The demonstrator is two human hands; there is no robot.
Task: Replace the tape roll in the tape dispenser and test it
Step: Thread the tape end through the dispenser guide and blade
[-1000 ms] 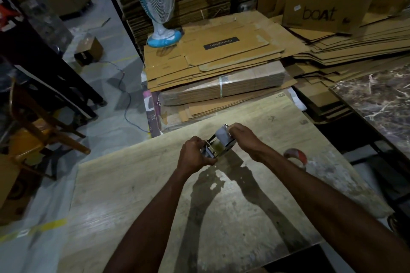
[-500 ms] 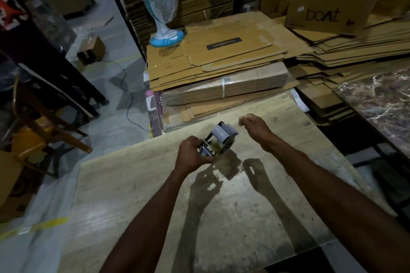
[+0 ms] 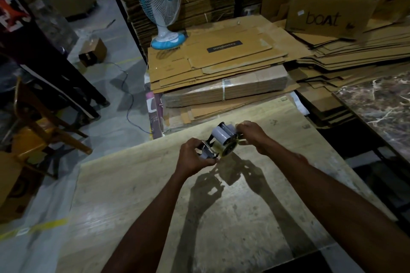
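Observation:
A hand-held tape dispenser (image 3: 218,143) with a grey roller and metal frame hangs a little above the pale wooden table (image 3: 155,195). My left hand (image 3: 193,157) grips its near end, by the handle and blade. My right hand (image 3: 250,134) pinches its far right side, next to the grey roller; whether it holds tape or the frame is unclear. A yellowish clear tape roll seems to sit inside the frame, partly hidden. The hands cast a dark shadow on the table below.
Flattened cardboard stacks (image 3: 221,68) lie just beyond the table. A blue and white fan (image 3: 162,2) stands on them. A "boat" box (image 3: 328,13) is at the back right. A marbled slab (image 3: 381,104) lies right. A wooden chair (image 3: 40,126) stands left.
My right hand let go of the dispenser and lifted away half a second ago; now it is back on the right side of it. The left hand has kept its grip.

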